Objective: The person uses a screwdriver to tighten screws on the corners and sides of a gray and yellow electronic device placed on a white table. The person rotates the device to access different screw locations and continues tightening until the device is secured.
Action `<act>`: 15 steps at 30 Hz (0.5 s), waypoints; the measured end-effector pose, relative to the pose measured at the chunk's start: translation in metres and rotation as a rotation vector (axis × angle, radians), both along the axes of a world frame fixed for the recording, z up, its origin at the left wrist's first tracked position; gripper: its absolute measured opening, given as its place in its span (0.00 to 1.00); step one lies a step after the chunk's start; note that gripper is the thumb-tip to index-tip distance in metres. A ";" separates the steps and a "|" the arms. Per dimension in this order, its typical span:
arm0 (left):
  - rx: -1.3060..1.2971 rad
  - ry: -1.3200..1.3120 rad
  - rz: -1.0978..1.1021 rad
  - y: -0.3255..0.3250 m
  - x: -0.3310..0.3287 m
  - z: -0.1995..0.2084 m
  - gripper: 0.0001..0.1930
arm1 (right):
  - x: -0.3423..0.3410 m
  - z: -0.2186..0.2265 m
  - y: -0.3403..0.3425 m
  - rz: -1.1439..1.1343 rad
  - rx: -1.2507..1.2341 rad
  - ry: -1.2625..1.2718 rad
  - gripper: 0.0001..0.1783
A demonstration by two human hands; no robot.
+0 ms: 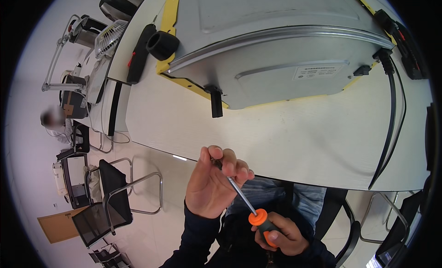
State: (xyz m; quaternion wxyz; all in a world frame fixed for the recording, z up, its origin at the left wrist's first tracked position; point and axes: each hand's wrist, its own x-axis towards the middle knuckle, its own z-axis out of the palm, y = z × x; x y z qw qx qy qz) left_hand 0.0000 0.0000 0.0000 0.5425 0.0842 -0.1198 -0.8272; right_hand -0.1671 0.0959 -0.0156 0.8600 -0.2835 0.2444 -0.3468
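Observation:
My right hand (287,235) is closed round the orange and dark grey handle of a screwdriver (243,197). The metal shaft slants up and left to my left hand (214,180), palm turned up, whose fingertips pinch a small dark piece at the shaft's tip. That piece looks like a screw, though the fingers partly cover it. Both hands are over my lap, in front of the table edge. Beyond them a metal box-shaped appliance (276,74) with yellow edges rests on the table, a black foot or knob (215,101) sticking out from it.
The white table (276,139) spans the middle. A black power cord (391,116) hangs from the appliance's right side. At the left lies a black and red tool (140,53); another black tool (405,47) is at the right. Chairs (115,189) and a seated person (60,125) are farther left.

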 end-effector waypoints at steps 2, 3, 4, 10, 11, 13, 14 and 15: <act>0.011 -0.025 0.011 0.000 -0.001 0.000 0.18 | -0.001 -0.001 0.000 0.000 0.001 -0.011 0.22; 0.012 -0.026 0.013 0.000 -0.001 0.001 0.18 | -0.001 -0.001 -0.001 0.001 -0.004 -0.014 0.22; 0.012 -0.027 0.014 0.000 -0.001 0.001 0.18 | 0.000 -0.001 -0.001 0.002 -0.009 -0.016 0.22; -0.025 -0.061 -0.040 -0.002 0.002 -0.001 0.18 | 0.001 0.004 -0.003 0.003 0.005 -0.001 0.23; -0.028 -0.059 -0.042 -0.001 0.003 -0.001 0.18 | 0.001 0.005 -0.003 0.004 0.007 -0.007 0.23; -0.029 -0.064 -0.048 -0.002 0.002 -0.002 0.18 | 0.001 0.003 -0.003 0.000 0.008 -0.007 0.23; -0.030 -0.067 -0.050 -0.002 0.002 -0.002 0.17 | 0.001 0.003 -0.002 -0.001 0.008 -0.007 0.24; -0.028 -0.050 -0.045 -0.002 0.002 -0.003 0.17 | 0.001 0.002 -0.003 -0.002 0.009 -0.009 0.24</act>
